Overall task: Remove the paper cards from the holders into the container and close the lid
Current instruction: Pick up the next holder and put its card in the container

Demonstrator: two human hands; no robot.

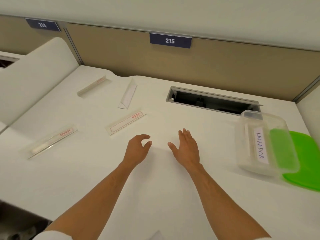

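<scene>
Left hand (pixel 138 149) loosely curled, right hand (pixel 186 148) spread, both empty | clear plastic container (pixel 265 144) holds "LABRADOR" card (pixel 261 147) | green lid (pixel 306 161) beside.

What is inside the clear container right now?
The clear container holds one white card handwritten "LABRADOR". Its green lid lies off, partly beneath it; anything under the card is hidden.
</scene>
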